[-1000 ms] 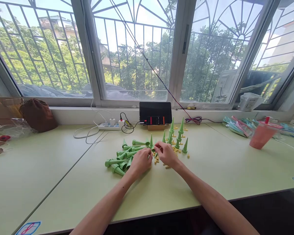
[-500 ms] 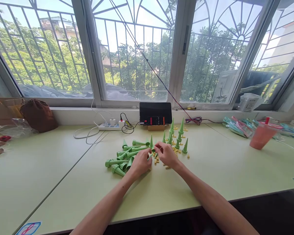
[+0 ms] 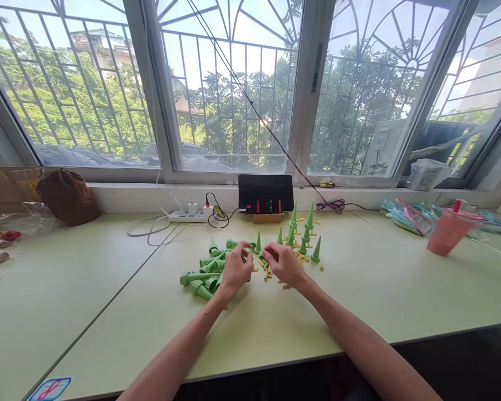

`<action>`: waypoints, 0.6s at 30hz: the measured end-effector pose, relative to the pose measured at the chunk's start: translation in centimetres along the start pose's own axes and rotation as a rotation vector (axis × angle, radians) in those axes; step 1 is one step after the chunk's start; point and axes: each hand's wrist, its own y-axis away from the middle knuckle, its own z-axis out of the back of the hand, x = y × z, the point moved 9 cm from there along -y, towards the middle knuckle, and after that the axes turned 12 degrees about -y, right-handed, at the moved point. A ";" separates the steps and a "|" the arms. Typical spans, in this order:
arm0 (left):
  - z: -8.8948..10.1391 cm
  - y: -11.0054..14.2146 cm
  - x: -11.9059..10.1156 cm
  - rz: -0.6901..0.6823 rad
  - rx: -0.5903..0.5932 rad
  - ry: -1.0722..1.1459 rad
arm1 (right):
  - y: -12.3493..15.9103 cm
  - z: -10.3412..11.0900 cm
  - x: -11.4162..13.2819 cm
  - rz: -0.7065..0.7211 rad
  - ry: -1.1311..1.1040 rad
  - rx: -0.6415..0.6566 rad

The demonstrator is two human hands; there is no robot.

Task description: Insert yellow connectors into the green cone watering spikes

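Note:
My left hand [image 3: 237,269] is raised beside the pile of green plastic spikes [image 3: 198,277], its fingers curled and the thumb brought toward the index finger. Whatever is at those fingertips is too small to make out. Close by on the right, my right hand [image 3: 283,264] pinches a green plastic spike [image 3: 261,257], mostly hidden by the fingers. Small yellow plastic pieces [image 3: 267,275] lie loose below and between the hands. Behind the hands, one green cone [image 3: 258,243] stands upright. More upright green spikes [image 3: 307,228] with yellow side pieces stand in rows beyond my right hand.
A phone [image 3: 268,206] leans on a dark tablet [image 3: 265,186] at the sill. Left of it lies a power strip [image 3: 192,215] with cables. A red drink cup [image 3: 451,234] and plastic packets [image 3: 404,216] are at right, a brown pouch [image 3: 69,197] at left.
My left hand has shifted up and slightly left, away from the spike it was close to, and its fingers have lifted. My right hand has hardly moved.

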 end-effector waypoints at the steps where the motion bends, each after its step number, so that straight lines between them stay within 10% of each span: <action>1: 0.1 0.0 0.2 0.024 -0.006 0.026 | 0.0 -0.1 0.1 0.005 -0.007 0.011; 18: 0.4 -0.2 1.3 0.141 -0.037 0.167 | 0.5 -1.2 0.8 0.010 -0.048 0.124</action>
